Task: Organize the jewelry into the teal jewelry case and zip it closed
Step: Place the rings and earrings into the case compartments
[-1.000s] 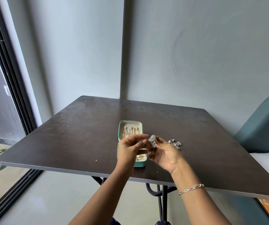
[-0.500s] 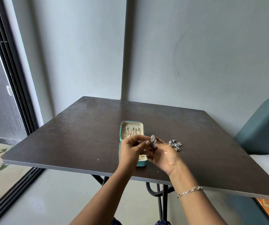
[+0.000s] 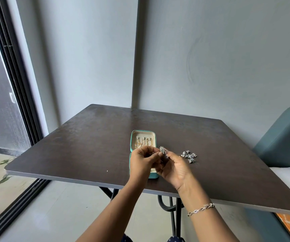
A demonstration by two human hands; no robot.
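Note:
The teal jewelry case [image 3: 132, 139] lies open on the dark table [image 3: 81, 145], its cream lid holding gold chains [image 3: 143, 143]. My hands cover most of the lower half. A sparkly silver jewelry piece [image 3: 162, 150] is pinched between my left hand [image 3: 143, 159] and my right hand [image 3: 174, 167], just above the case's right side. Both hands have their fingertips on it. A small heap of silver jewelry [image 3: 189, 155] rests on the table to the right of my hands.
A teal upholstered seat [image 3: 284, 140] stands at the right, beside the table edge. Grey walls rise behind the table. A dark sliding door frame [image 3: 16, 81] runs down the left. A silver bracelet [image 3: 201, 209] is on my right wrist.
My hands stay together over the case; the fingers shift slightly on the silver piece. The view has moved a little; the heap has not moved.

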